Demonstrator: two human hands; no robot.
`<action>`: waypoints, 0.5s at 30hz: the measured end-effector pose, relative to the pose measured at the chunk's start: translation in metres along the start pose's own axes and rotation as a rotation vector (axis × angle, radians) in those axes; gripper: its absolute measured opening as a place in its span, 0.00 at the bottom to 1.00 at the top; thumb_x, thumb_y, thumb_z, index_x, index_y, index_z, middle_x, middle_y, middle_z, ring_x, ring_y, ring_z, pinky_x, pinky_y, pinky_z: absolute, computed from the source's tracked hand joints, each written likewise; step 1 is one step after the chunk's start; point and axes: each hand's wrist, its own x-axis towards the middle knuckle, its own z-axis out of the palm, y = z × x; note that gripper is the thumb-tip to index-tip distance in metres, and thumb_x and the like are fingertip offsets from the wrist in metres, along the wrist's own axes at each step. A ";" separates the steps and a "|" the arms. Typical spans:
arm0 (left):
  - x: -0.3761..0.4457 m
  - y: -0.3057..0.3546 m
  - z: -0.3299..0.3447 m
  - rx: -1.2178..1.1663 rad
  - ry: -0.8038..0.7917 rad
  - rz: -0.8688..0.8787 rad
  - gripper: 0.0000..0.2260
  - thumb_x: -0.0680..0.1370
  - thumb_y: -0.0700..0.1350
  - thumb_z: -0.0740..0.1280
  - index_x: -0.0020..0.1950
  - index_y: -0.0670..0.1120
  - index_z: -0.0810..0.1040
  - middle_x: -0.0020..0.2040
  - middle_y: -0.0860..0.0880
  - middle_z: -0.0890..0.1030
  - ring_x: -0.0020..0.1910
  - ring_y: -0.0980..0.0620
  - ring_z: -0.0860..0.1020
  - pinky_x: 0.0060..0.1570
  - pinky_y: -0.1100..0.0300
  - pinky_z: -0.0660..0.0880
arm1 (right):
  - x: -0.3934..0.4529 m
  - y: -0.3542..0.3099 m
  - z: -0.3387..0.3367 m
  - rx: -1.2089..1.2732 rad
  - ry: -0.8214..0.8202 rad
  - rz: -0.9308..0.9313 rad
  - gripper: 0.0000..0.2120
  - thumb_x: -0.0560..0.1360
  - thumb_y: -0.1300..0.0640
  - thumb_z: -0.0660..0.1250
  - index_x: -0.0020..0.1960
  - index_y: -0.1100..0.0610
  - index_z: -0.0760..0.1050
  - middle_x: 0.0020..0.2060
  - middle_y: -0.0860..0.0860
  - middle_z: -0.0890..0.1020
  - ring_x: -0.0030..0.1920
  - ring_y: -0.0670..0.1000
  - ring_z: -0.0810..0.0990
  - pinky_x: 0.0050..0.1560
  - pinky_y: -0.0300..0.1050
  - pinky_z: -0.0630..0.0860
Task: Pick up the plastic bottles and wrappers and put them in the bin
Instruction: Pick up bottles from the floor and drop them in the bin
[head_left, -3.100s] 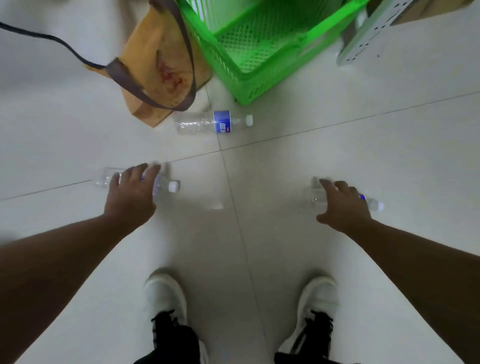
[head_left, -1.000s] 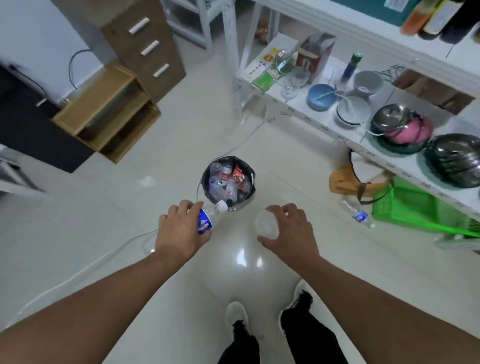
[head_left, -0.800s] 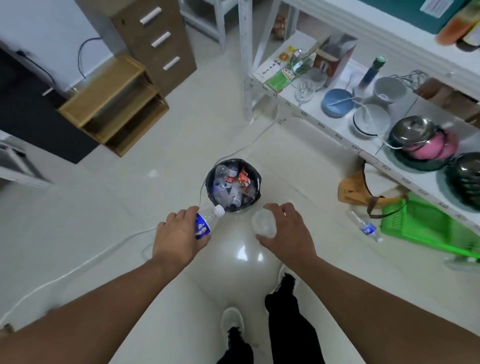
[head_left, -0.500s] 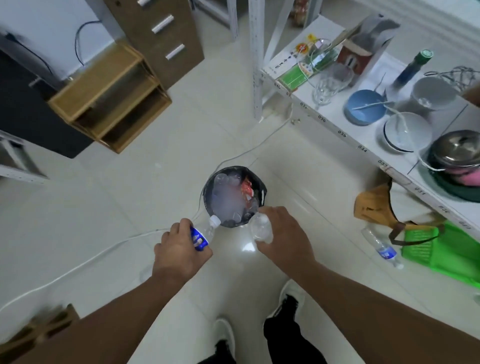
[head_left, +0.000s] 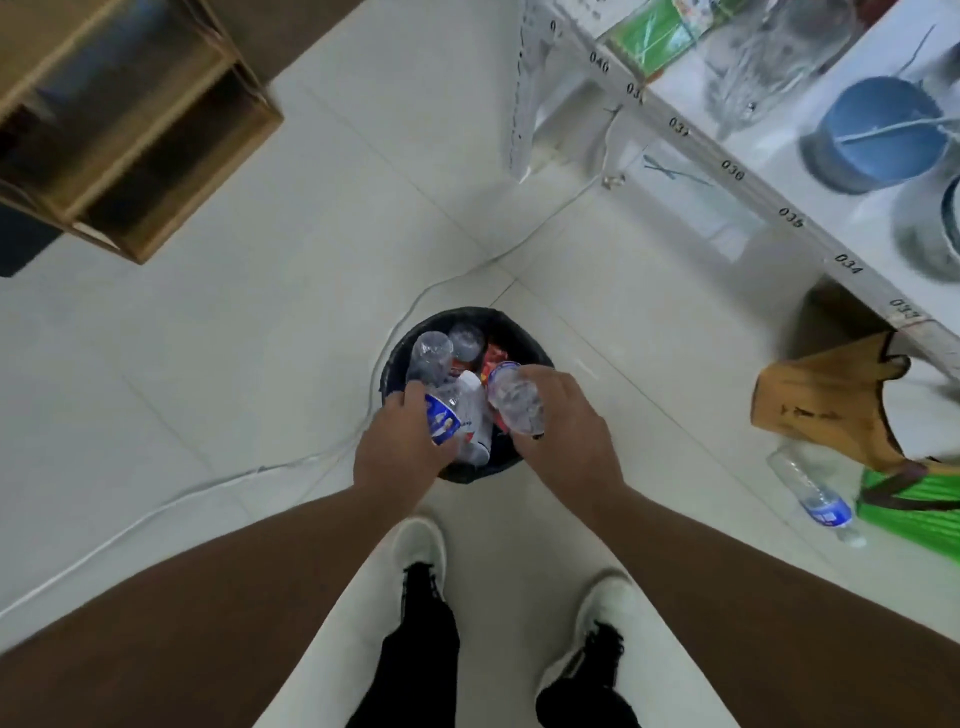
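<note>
Black bin (head_left: 400, 358), nearly full, with both bottle-holding hands crowding its near rim.

Pale tiled floor (head_left: 249, 338), wooden open cabinet (head_left: 119, 119), white numbered shelf (head_left: 737, 171)

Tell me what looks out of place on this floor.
One plastic bottle lies on its side on the tiles beside the green basket, not binned. The bin is packed, its bottles poking above the rim. Each hand, left and right, holds another bottle over it.
</note>
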 end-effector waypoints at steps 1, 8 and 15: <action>0.013 -0.006 0.012 0.007 -0.017 0.008 0.34 0.72 0.69 0.75 0.67 0.50 0.68 0.58 0.47 0.76 0.54 0.44 0.79 0.52 0.45 0.80 | 0.010 0.008 0.013 -0.005 -0.002 0.018 0.27 0.75 0.55 0.74 0.70 0.38 0.69 0.62 0.44 0.76 0.54 0.54 0.83 0.51 0.53 0.81; 0.069 -0.020 0.073 0.124 0.088 0.085 0.27 0.79 0.64 0.70 0.68 0.48 0.70 0.62 0.46 0.77 0.59 0.43 0.77 0.51 0.48 0.79 | 0.049 0.036 0.071 -0.148 -0.018 -0.066 0.34 0.72 0.57 0.79 0.73 0.46 0.68 0.64 0.50 0.77 0.58 0.55 0.80 0.49 0.50 0.81; 0.083 0.015 0.056 0.289 0.135 -0.029 0.22 0.84 0.61 0.61 0.68 0.45 0.75 0.64 0.44 0.79 0.64 0.42 0.75 0.61 0.45 0.73 | 0.033 0.043 0.064 -0.100 -0.091 -0.063 0.41 0.74 0.46 0.77 0.82 0.44 0.62 0.80 0.46 0.65 0.73 0.56 0.73 0.65 0.56 0.79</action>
